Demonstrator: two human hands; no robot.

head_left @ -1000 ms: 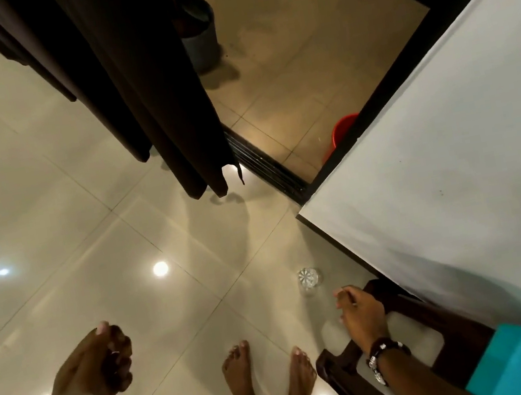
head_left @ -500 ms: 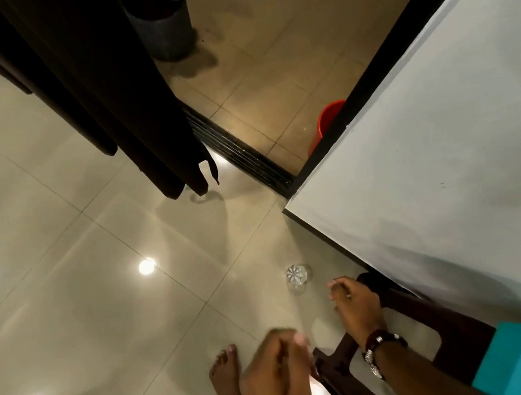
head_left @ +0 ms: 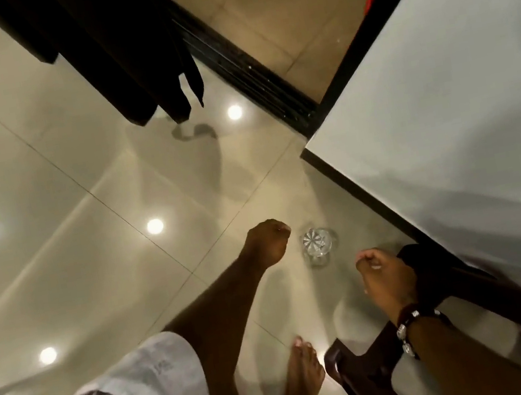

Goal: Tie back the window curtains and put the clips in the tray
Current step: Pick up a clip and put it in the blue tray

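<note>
Above the glossy tiled floor [head_left: 44, 200], two hands are showing. One left hand [head_left: 269, 243] is reaching forward with its fingers curled into a fist and holding nothing that can be seen. One right hand [head_left: 386, 277] is hanging over the dark brown plastic stool [head_left: 363, 374], fingers loosely curled; whether it is pinching something I cannot tell. One clear glass object [head_left: 317, 243] is standing on the floor between the hands, just beside the left fist. One dark curtain [head_left: 121, 47] is hanging loose at the top, its hem above the floor, beside the black door track [head_left: 247, 70]. A white wall [head_left: 443, 95] is closing the right side; wide floor is lying open at the left. One bare foot [head_left: 304, 374] is showing.
</note>
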